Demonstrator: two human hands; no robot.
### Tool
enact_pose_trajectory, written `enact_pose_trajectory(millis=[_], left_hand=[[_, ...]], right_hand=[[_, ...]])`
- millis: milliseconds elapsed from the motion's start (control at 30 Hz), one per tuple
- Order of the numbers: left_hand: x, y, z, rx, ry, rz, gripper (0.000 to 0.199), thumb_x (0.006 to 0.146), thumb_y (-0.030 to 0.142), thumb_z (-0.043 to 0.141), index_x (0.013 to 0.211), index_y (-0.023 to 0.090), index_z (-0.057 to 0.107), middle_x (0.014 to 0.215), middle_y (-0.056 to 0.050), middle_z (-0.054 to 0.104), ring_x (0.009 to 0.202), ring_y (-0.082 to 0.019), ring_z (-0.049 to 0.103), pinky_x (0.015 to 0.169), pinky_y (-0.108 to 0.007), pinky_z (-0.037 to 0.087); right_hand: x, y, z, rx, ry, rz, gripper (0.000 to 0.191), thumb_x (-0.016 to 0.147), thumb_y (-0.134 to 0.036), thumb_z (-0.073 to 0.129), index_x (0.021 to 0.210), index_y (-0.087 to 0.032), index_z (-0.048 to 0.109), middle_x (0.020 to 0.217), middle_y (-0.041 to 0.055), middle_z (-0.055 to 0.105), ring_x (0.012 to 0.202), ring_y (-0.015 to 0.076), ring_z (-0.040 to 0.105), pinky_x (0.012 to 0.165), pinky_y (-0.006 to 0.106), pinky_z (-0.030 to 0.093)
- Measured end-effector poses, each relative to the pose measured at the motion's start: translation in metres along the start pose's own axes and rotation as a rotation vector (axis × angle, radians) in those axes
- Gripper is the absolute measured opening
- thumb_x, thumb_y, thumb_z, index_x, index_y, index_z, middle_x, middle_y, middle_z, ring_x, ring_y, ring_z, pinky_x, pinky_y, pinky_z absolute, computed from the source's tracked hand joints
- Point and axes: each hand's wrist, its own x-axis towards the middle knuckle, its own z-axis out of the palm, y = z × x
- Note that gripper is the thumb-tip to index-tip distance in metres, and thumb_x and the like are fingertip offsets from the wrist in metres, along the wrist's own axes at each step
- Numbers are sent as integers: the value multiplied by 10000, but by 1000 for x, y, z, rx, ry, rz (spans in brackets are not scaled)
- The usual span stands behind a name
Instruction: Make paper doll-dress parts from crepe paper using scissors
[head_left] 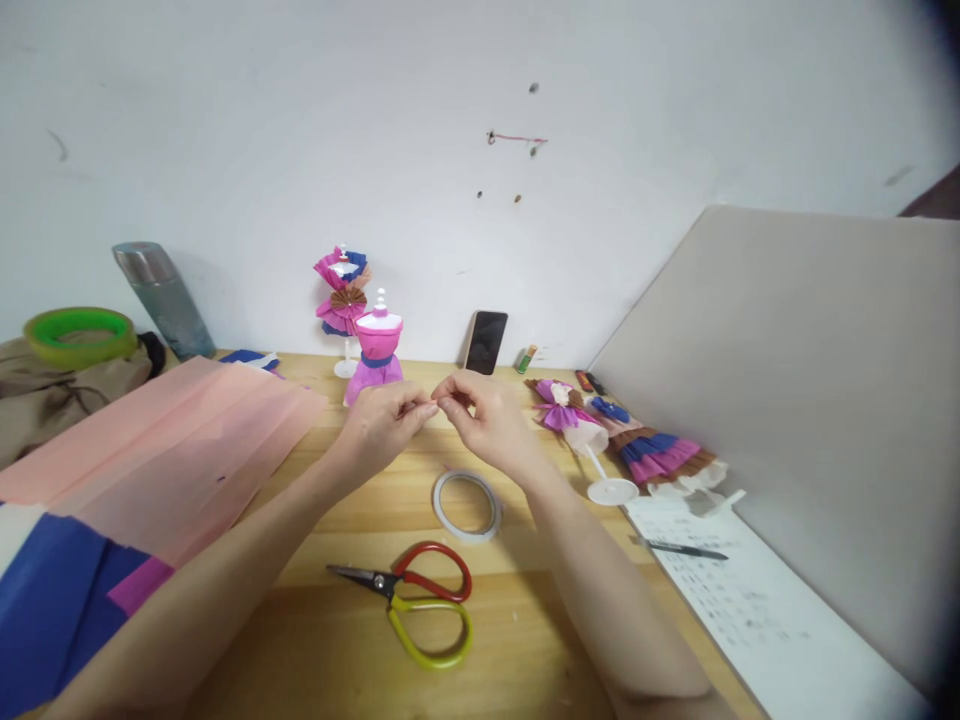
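Note:
My left hand (pixel 386 420) and my right hand (pixel 484 415) meet fingertip to fingertip above the middle of the table. Both are closed in a pinch, and whatever sits between the fingers is too small to make out. Just behind my left hand stands a small mannequin (pixel 379 340) in a pink paper top with a blue waistband and a purple skirt. Below the hands a roll of white tape (pixel 466 506) lies flat. Nearer to me rest scissors (pixel 394 585) with one red and one yellow handle loop, blades pointing left.
Pink crepe paper (pixel 195 430) and blue paper (pixel 52 600) cover the left. A bottle (pixel 165 300), green tape roll (pixel 79 335), dressed mannequin (pixel 343 295) and phone (pixel 486 342) stand behind. Rightward lie paper-dressed figures (pixel 660 450), a pen (pixel 686 549) and a written sheet (pixel 735 610).

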Motion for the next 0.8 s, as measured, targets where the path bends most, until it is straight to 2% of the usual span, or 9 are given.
enact_pose_trajectory(millis=[100, 200, 367, 500, 633, 800], left_hand=[[1, -3, 1, -116, -15, -10, 245, 813, 330, 522, 651, 166, 604, 533, 37, 457, 511, -94, 392, 481, -219, 283], [1, -3, 2, -250, -41, -35, 232, 791, 346, 547, 660, 172, 626, 484, 49, 444, 462, -84, 375, 443, -208, 274], [1, 1, 2, -317, -74, -133, 240, 741, 377, 592, 658, 161, 653, 461, 43, 470, 428, -79, 402, 417, -196, 297], [0, 1, 4, -340, -79, -218, 296, 733, 431, 604, 657, 151, 663, 454, 33, 479, 428, -88, 429, 417, -195, 318], [-1, 0, 4, -302, -37, -184, 303, 756, 426, 603, 640, 150, 647, 468, 34, 488, 431, -79, 417, 415, -191, 297], [-2, -1, 6, -282, -21, -159, 281, 762, 395, 594, 625, 155, 642, 463, 42, 473, 423, -75, 401, 408, -197, 286]], right_hand=[[1, 4, -3, 158, -68, 74, 126, 856, -197, 516, 841, -163, 637, 715, 19, 632, 651, 142, 570, 620, 261, 416], [2, 8, -5, 265, -119, 122, 216, 842, -299, 578, 989, -157, 650, 770, 29, 654, 667, 142, 583, 633, 267, 448], [2, 11, -3, 346, -172, 188, 206, 772, -355, 656, 817, -155, 652, 665, -4, 598, 590, 116, 517, 562, 241, 416], [3, 13, -1, 446, -178, 242, 227, 746, -373, 673, 813, -157, 654, 668, 0, 603, 598, 125, 541, 582, 258, 431], [4, 13, -1, 557, -179, 304, 235, 723, -379, 678, 786, -158, 630, 670, 3, 612, 593, 126, 562, 592, 264, 450], [5, 16, -2, 583, -196, 327, 267, 724, -411, 682, 772, -159, 613, 648, -1, 601, 571, 118, 557, 576, 256, 444]])
